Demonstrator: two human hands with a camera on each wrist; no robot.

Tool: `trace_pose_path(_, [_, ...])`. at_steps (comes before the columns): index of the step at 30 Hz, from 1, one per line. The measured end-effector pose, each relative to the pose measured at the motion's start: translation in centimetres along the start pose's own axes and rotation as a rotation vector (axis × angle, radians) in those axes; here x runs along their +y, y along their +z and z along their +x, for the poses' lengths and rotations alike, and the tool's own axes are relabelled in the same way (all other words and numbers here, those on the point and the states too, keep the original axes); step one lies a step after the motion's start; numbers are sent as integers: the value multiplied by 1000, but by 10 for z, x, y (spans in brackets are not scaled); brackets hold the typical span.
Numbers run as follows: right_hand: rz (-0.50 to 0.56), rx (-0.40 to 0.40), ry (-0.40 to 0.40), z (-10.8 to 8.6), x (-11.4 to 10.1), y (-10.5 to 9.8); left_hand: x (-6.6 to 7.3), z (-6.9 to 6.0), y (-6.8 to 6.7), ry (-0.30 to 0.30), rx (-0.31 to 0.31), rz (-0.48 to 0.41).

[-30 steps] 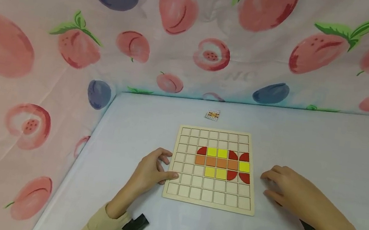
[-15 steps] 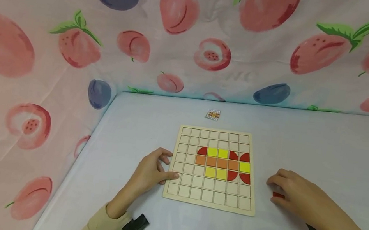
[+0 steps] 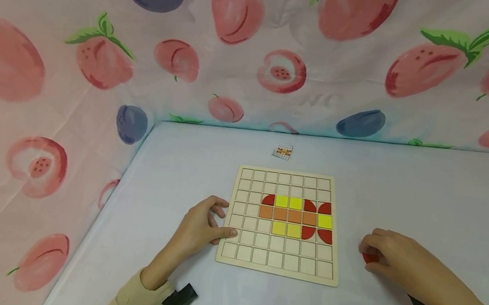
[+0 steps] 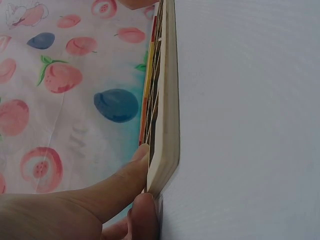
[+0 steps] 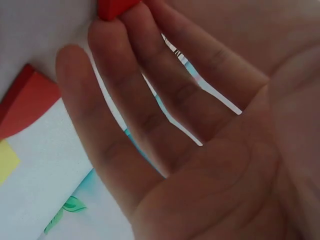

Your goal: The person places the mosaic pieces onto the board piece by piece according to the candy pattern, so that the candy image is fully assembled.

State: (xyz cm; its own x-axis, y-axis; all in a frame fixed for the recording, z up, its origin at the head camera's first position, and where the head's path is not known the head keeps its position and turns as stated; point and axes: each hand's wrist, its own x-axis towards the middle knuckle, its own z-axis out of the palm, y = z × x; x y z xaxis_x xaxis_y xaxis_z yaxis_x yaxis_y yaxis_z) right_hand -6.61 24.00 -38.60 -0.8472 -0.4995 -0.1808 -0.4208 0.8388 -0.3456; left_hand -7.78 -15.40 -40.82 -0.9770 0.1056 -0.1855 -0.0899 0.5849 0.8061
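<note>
A square wooden grid board (image 3: 274, 255) lies on the table in the head view. Red quarter-circle, yellow square and orange square tiles fill several of its cells. My left hand (image 3: 204, 220) holds the board's left edge, thumb on top and fingers at the side; the left wrist view shows the thumb (image 4: 122, 182) against the board's rim (image 4: 167, 115). To the right of the board, my right hand (image 3: 403, 261) pinches a red tile (image 3: 369, 258) close to the table. In the right wrist view that red tile (image 5: 115, 7) is at the fingertips, its full shape cut off.
A small card with a printed grid pattern (image 3: 282, 151) lies behind the board. Another red piece (image 5: 35, 97) and a yellow piece (image 5: 7, 160) show in the right wrist view. Fruit-printed cloth walls (image 3: 231, 83) border the table at the back and left.
My right hand has moved a little right and toward me, away from the board, and a red tile now shows between its fingers. The left hand and board stay put.
</note>
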Motion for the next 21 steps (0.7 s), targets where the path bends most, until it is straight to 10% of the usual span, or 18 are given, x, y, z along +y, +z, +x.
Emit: trace_pose_path(21, [14, 64, -41, 9, -13, -8, 1, 0, 1, -6, 6, 8])
